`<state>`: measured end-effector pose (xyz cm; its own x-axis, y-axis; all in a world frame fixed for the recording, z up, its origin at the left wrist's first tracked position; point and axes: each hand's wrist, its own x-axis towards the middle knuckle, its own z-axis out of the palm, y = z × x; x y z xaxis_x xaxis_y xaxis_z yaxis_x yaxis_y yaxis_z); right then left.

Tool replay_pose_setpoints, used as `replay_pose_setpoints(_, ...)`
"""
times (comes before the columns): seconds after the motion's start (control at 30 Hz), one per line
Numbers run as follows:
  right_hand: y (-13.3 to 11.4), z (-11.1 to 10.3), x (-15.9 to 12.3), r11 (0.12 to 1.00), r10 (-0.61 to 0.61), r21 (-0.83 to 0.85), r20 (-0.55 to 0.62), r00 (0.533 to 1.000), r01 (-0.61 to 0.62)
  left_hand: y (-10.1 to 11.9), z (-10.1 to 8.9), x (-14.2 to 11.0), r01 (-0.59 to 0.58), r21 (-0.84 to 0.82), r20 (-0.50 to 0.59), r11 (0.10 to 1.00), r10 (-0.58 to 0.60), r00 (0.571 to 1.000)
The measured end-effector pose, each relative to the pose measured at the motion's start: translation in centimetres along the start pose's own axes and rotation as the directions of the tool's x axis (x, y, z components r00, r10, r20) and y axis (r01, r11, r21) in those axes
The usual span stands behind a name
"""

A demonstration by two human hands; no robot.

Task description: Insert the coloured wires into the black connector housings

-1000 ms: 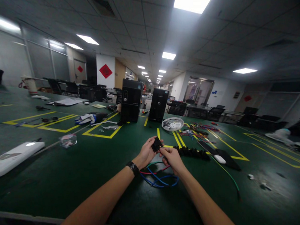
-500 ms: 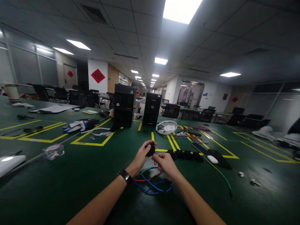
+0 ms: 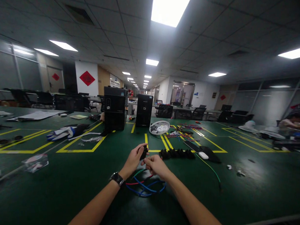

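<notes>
My left hand (image 3: 135, 159), a watch on its wrist, is closed around a small black block (image 3: 143, 153), gripping it between thumb and fingers. Pressed together just below the block are the fingers of my right hand (image 3: 156, 166); whatever they pinch is too small or hidden to make out. Under both hands, loops of blue wire (image 3: 150, 192) lie with red and green lengths, some partly covered by the hands. A row of similar black pieces (image 3: 176, 153) lies just beyond my right hand.
Two black computer towers (image 3: 115, 109) stand at the back, near a white round basket (image 3: 159, 127). Loose coloured wires (image 3: 188, 130), a white case (image 3: 203, 155) and earbuds (image 3: 240, 173) lie rightward. Leftward are gloves (image 3: 63, 133) and a clear box (image 3: 36, 163). A person (image 3: 293, 121) is at far right.
The view has turned to the right, so the table's things shift left. The black block has tilted in my left hand, showing less of its face. Both hands stay close together.
</notes>
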<state>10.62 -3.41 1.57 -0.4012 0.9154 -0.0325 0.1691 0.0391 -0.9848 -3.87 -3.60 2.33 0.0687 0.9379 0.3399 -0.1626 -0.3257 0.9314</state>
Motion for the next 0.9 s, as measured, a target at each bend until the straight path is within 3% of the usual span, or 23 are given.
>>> replay_pose_setpoints(0.07, 0.0, 0.1, -0.2, 0.998, -0.025, -0.054, 0.06, 0.998, 0.029, 0.1, -0.8, 0.1, -0.081, 0.127, -0.055, 0.989, 0.088, 0.995)
replay_pose_setpoints(0.17, -0.3, 0.4, -0.5, 0.987, -0.087, -0.129, 0.087, 0.992, 0.098, 0.2, -1.1, -0.2, -0.153, 0.155, -0.189, 0.976, 0.181, 0.965)
replay_pose_setpoints(0.23, -0.8, 0.3, -0.7, 0.983, -0.105, -0.144, 0.081, 0.991, 0.116, 0.0, -0.7, -0.4, -0.163, 0.156, -0.223, 0.974, 0.196, 0.955)
replay_pose_setpoints(0.3, -1.5, 0.0, -0.9, 0.977, -0.136, -0.158, 0.069, 0.988, 0.146, -0.3, 0.2, -0.3, -0.151, 0.101, -0.252, 0.983, 0.173, 0.952)
replay_pose_setpoints(0.4, -2.6, -0.8, -1.4, 0.953, -0.229, -0.194, 0.037, 0.973, 0.232, -0.8, 1.0, 0.6, -0.132, -0.126, -0.32, 0.983, 0.085, 0.943)
replay_pose_setpoints(0.47, -2.9, -1.3, -1.7, 0.935, -0.286, -0.21, 0.026, 0.958, 0.285, -1.1, 0.1, 1.4, -0.12, -0.232, -0.438, 0.965, 0.006, 0.899)
replay_pose_setpoints(0.57, -2.5, -1.5, -2.1, 0.878, -0.36, -0.325, 0.035, 0.932, 0.351, -1.4, -3.8, 2.4, -0.007, -0.173, -0.692, 0.985, -0.116, 0.712)
replay_pose_setpoints(0.63, -1.9, -1.2, -2.2, 0.781, -0.38, -0.503, 0.087, 0.921, 0.37, -1.8, -6.5, 2.5, 0.08, -0.077, -0.709, 0.994, -0.111, 0.696)
replay_pose_setpoints(0.67, -1.5, -0.9, -2.2, 0.708, -0.377, -0.601, 0.123, 0.918, 0.371, -2.1, -7.5, 2.5, 0.103, -0.045, -0.709, 0.994, -0.104, 0.697)
replay_pose_setpoints(0.77, -0.7, -0.5, -2.1, 0.464, -0.382, -0.823, 0.148, 0.912, 0.328, -3.2, -7.9, 2.6, 0.2, 0.273, -0.586, 0.941, -0.002, 0.81)
replay_pose_setpoints(0.83, -0.3, -1.0, -1.8, 0.367, -0.425, -0.907, 0.032, 0.905, 0.205, -4.1, -7.1, 3.0, 0.233, 0.471, -0.474, 0.851, 0.021, 0.881)
replay_pose_setpoints(0.9, 0.1, -2.2, -1.4, 0.332, -0.451, -0.943, -0.14, 0.881, 0.02, -4.8, -6.3, 3.7, 0.251, 0.54, -0.435, 0.804, 0.011, 0.9)
